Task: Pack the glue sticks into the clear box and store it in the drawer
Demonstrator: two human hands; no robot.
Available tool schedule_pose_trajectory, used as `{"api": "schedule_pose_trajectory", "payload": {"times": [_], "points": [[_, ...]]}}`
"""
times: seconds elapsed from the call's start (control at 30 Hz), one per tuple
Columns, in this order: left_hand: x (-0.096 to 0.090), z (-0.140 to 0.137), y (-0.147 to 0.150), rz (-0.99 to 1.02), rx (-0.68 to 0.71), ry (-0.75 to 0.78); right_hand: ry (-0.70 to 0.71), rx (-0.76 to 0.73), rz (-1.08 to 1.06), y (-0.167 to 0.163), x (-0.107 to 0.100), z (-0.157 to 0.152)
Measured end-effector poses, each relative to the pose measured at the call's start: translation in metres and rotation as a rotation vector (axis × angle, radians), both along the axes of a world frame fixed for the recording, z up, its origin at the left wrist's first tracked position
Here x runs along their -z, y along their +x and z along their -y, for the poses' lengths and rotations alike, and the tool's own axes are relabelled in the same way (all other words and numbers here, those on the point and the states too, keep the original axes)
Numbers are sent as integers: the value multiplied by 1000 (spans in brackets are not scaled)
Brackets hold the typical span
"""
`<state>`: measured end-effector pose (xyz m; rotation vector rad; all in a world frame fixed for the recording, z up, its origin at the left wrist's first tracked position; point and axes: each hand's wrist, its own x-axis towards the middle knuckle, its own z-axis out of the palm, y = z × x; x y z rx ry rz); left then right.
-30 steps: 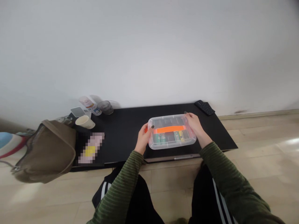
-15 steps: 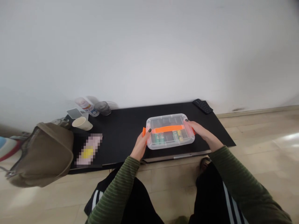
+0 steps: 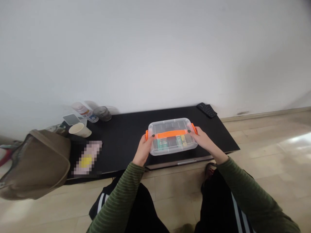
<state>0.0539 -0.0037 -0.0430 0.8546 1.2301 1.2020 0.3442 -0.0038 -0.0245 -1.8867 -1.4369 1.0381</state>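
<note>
A clear plastic storage box [image 3: 170,150] with its lid on is between my hands, over the black table. An orange carrying handle [image 3: 171,133] lies flat across the lid. Green and yellow small packs [image 3: 181,140] show through the front part. My left hand [image 3: 143,148] grips the left end, thumb on the lid by the orange latch [image 3: 147,135]. At the right end my right hand [image 3: 203,139] is closed on the box, its thumb on the lid just below the other orange latch [image 3: 193,128]. The fingers under both ends are hidden.
On the black table [image 3: 126,129], a paper cup [image 3: 80,129], a dark glass [image 3: 102,113], a spray can [image 3: 85,112] and a pixelated pink item [image 3: 88,158] stand or lie at left. A brown bag [image 3: 36,161] is at the left end. Black keypad-like objects [image 3: 206,110] lie back right, against the wall.
My right hand has shifted on the box's right end, its thumb now lower on the lid, leaving more of the right latch showing. The whole view has slid slightly.
</note>
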Motion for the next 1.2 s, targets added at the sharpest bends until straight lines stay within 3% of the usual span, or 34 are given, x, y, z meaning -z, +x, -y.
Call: {"api": "schedule_pose_trajectory", "payload": {"times": [0.33, 0.67, 0.97, 1.2], "points": [[8, -5, -9, -144, 33, 26, 6, -22, -4, -7, -2, 1], [-8, -3, -7, -268, 1, 16, 67, -98, 330, -14, -6, 2], [-8, -3, -3, -382, 4, 51, 113, -160, 513, -23, -10, 2], [-1, -3, -3, -378, -6, 73, 156, -125, 437, -19, -6, 3]]}}
